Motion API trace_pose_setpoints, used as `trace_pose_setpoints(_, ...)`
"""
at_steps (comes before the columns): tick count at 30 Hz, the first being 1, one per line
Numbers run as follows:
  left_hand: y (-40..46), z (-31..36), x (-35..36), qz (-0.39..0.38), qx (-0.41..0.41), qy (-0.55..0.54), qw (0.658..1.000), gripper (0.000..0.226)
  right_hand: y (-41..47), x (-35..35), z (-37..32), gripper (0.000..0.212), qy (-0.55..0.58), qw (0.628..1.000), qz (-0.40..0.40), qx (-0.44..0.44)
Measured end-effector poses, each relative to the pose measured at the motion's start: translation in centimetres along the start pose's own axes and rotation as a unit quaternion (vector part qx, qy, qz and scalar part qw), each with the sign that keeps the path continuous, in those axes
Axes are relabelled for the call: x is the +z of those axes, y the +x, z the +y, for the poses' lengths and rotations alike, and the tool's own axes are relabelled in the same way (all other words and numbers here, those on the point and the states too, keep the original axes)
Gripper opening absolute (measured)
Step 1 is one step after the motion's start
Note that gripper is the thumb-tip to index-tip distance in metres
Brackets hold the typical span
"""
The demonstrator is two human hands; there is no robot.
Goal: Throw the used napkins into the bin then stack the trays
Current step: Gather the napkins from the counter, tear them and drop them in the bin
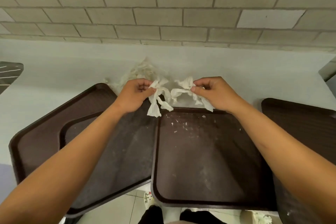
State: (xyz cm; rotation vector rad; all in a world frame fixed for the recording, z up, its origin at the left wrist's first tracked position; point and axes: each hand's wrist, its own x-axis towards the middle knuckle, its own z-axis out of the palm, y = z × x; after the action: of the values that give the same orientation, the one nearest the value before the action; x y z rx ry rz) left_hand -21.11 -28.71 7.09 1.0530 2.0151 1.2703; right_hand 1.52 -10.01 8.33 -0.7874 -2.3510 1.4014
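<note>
Left hand (135,94): its fingers and thumb pinch a white napkin (157,99), held up just past the far left corner of the middle tray (205,160).
Right hand (211,92): it pinches a second napkin (187,90) the same way, just past the far edge of the middle tray.
Napkins: both are twisted and crumpled. They hang close side by side but do not touch.
Middle tray: dark brown, flat on the pale table (54,71), with small white crumbs on it.
Left tray (40,132): to the left of the middle tray, turned at a slant. I can see 2 trays there, 1 lying on the other.
Right tray (301,123): to the right of the middle tray, partly out of view.
Paper heap (143,71): more crumpled paper lies on the table beyond the middle tray, by the wall (163,5).
Wall: grey bricks, behind the middle tray.
</note>
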Motion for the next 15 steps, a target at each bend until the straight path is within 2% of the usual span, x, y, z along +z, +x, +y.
trace_pose_setpoints(5, -3.2, 0.1, 2.7, 0.006, -0.022, -0.021, 1.0, 0.01, -2.6, -0.6, 2.1, 0.012, 0.022, 1.0, -0.006, 0.01)
trace_pose_setpoints(15, -10.0, 1.6, 6.7, 0.007, -0.014, -0.053, 0.998, 0.01, -10.1, -0.9, 4.0, 0.01, 0.103, 0.994, -0.006, 0.037)
